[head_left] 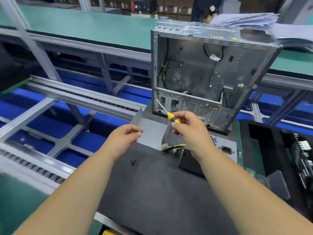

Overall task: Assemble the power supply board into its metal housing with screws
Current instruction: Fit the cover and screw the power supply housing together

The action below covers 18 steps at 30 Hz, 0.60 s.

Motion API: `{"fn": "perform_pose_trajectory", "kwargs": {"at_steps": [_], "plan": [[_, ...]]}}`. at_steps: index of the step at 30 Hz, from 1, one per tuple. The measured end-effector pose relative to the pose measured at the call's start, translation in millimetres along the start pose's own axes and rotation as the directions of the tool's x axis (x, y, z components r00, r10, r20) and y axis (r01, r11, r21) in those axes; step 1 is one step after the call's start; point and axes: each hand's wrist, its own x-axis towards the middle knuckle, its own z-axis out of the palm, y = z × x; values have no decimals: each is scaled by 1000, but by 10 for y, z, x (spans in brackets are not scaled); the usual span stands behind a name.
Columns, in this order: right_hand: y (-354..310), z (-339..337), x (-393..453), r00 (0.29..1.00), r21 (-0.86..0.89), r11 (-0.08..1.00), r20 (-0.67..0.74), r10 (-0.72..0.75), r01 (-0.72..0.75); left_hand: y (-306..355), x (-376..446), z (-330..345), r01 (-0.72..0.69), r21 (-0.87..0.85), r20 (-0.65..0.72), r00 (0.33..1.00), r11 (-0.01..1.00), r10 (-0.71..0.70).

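Observation:
My right hand (188,128) grips a yellow and black screwdriver (171,118) whose thin shaft points up and left toward the lower left corner of an open metal computer case (199,72) standing upright. Below my right wrist lies the grey power supply unit (225,147) with its yellow and black cable bundle (172,147). A bent grey metal housing plate (150,131) sits between my hands. My left hand (126,137) hovers over the plate's left side with fingers loosely curled, thumb and forefinger close together; whether they pinch a screw I cannot tell. A small dark screw cluster (134,163) lies on the black mat (152,192).
A black foam tray (264,146) with a circuit board (303,158) stands at the right. Roller conveyor rails (55,92) over blue bins run along the left. A green bench (88,26) lies behind, with stacked grey cloths (271,26) at the far right.

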Motion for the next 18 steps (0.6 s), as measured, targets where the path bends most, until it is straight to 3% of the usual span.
{"fn": "perform_pose_trajectory", "kwargs": {"at_steps": [6,9,11,15,18], "plan": [[189,253,-61,998,17,999,49,31,-31,-442,-86,21,21,309,-10,1000,951,-19],[233,326,-104,998,4,999,46,54,-54,-578,-91,101,-100,640,69,995,762,73],[242,353,-121,998,7,998,30,64,-64,-632,-87,142,-185,764,112,981,618,156],[232,368,-139,996,-2,996,26,89,-89,-707,-82,215,-247,846,153,962,473,228],[226,359,-166,995,8,995,22,100,-101,-750,-93,247,-249,871,158,958,423,238]]}}
